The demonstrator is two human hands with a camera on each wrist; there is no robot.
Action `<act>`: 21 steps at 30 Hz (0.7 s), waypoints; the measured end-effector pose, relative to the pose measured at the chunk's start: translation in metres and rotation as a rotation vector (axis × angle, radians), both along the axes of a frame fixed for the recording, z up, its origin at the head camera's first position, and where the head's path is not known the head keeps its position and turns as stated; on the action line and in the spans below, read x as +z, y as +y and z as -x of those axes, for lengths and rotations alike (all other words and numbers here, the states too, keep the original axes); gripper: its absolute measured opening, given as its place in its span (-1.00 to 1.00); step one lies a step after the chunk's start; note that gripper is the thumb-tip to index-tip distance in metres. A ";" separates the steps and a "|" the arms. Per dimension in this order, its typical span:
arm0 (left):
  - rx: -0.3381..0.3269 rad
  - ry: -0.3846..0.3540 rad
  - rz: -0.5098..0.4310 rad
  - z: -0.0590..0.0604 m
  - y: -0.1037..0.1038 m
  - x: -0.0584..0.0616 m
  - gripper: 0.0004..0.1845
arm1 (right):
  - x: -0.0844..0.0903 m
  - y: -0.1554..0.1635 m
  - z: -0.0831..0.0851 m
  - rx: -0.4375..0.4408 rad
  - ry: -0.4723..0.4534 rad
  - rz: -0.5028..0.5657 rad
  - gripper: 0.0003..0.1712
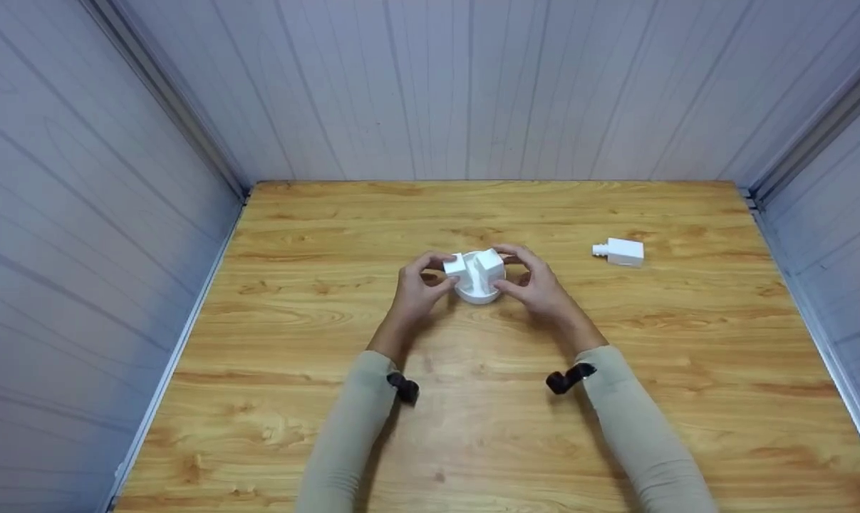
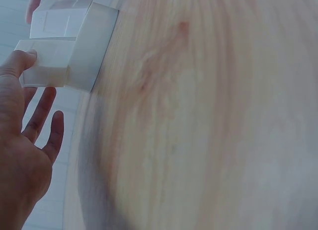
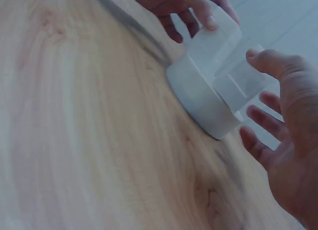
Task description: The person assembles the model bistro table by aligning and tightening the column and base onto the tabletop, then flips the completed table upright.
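Observation:
A round, shallow white base (image 1: 478,296) stands on the wooden table in the head view, with two white rectangular blocks set side by side in it. My left hand (image 1: 414,291) pinches the left block (image 1: 455,266) between thumb and fingers. On the other side, my right hand (image 1: 541,286) grips the right block (image 1: 491,263), thumb near, fingers behind. In the right wrist view a narrow gap separates the blocks, and the base (image 3: 198,98) sits on the tabletop. The lower ends of both blocks are hidden inside its rim.
A white rectangular piece with a narrow ridged neck (image 1: 623,251) lies on its side at the right of the table (image 1: 315,320), its neck toward the left. Panelled walls (image 1: 430,92) enclose the table at the back and both sides. Each sleeve carries a black strap (image 1: 571,377).

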State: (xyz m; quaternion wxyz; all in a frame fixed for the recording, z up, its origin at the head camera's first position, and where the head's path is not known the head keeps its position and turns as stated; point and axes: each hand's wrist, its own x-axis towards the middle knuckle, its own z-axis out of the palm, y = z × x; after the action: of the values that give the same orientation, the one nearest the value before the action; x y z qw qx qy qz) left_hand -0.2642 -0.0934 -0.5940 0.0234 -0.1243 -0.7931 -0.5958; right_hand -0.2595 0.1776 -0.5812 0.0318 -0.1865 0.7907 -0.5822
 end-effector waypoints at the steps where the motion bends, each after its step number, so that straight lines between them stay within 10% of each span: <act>1: 0.000 -0.002 -0.001 0.000 0.000 0.000 -0.68 | 0.001 0.002 0.001 0.023 -0.028 0.023 -0.26; 8: -0.005 -0.006 0.003 -0.001 0.001 0.001 -0.68 | 0.002 0.005 0.004 0.043 -0.111 0.078 -0.34; 21: 0.004 -0.007 0.009 0.000 0.001 0.002 -0.66 | -0.004 -0.005 0.004 -0.106 0.066 -0.091 -0.36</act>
State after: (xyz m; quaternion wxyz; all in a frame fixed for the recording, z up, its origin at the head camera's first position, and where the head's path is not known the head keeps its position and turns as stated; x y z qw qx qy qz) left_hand -0.2644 -0.0927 -0.5924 0.0211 -0.1205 -0.7960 -0.5927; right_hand -0.2636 0.1722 -0.5849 -0.0166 -0.1616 0.8258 -0.5401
